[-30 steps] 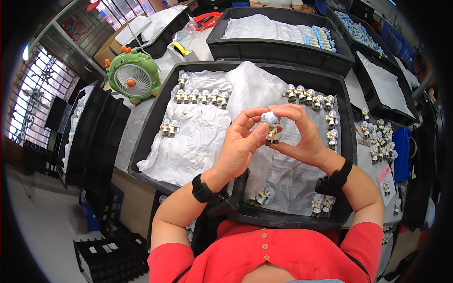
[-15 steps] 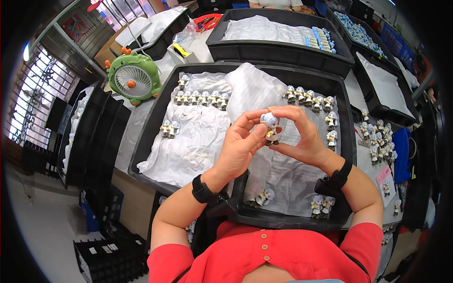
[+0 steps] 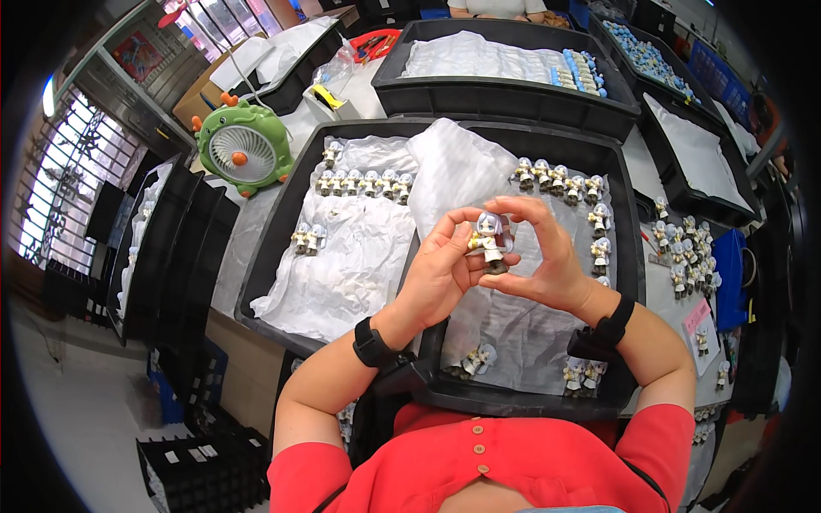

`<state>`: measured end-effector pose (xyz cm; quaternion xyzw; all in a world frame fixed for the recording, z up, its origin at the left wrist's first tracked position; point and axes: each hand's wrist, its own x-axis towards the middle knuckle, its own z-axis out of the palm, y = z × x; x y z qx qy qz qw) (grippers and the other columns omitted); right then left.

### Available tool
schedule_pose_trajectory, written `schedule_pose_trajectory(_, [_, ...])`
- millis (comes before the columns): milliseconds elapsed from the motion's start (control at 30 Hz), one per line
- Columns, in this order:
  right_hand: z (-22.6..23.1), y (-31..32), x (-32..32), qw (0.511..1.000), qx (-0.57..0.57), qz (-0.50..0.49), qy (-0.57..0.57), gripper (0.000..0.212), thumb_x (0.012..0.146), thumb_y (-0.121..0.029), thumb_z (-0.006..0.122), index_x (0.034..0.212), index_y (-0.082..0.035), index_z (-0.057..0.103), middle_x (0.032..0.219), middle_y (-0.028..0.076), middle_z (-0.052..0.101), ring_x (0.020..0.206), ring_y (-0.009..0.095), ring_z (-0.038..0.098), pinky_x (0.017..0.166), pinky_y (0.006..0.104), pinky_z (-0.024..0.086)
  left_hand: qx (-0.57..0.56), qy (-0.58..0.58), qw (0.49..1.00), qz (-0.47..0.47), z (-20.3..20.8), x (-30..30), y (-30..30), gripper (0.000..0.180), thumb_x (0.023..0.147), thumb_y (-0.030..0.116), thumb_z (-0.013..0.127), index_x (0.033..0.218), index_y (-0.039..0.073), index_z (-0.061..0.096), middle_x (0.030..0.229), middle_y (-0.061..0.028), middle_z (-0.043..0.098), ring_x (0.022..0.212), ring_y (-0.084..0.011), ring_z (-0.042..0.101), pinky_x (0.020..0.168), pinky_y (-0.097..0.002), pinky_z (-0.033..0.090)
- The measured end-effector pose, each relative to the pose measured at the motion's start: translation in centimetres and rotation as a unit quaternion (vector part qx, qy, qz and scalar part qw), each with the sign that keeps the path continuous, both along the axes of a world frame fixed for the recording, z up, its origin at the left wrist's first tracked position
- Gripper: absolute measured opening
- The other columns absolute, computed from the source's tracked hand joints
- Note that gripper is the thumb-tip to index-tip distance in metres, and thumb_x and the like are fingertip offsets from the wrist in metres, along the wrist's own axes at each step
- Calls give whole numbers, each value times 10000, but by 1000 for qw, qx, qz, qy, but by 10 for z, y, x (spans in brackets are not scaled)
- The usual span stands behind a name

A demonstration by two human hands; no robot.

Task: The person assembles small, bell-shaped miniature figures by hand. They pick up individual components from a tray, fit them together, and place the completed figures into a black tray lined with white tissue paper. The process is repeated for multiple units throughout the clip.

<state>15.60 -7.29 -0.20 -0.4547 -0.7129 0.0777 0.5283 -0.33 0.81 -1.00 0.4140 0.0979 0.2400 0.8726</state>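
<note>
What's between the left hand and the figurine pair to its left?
Head view: crumpled white paper, with no other figurine, between the left hand and the figurine pair.

The gray table (image 3: pixel 242 241) holds a green fan (image 3: pixel 256 132). Right of the fan sit black trays (image 3: pixel 513 103). Farther right of it lie small figurines (image 3: pixel 689 251) and a pink card (image 3: pixel 696 316).

Left hand (image 3: pixel 440 263) pinching, right hand (image 3: pixel 546 256) curved, forearms (image 3: pixel 329 389) angled inward
</note>
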Motion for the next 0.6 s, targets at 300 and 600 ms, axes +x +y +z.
schedule_pose_trajectory(300, [-2, 1, -3, 999, 33, -10, -14, 854, 606, -88, 806, 1331, -87, 355, 1238, 139, 475, 1076, 282, 521, 883, 352, 457, 46, 43, 998, 17, 1, 2, -10, 399, 944, 266, 487, 1269, 65, 372, 1185, -104, 498, 1011, -201, 567, 804, -328, 522])
schedule_pose_trajectory(600, [-4, 0, -12, 997, 48, 48, -22, 915, 583, -61, 799, 1358, -94, 315, 1290, 156, 412, 1089, 305, 503, 790, 332, 508, 23, 115, 992, -35, -6, 1, -10, 429, 863, 199, 630, 1214, 46, 435, 1116, -83, 525, 999, -144, 536, 777, -283, 485])
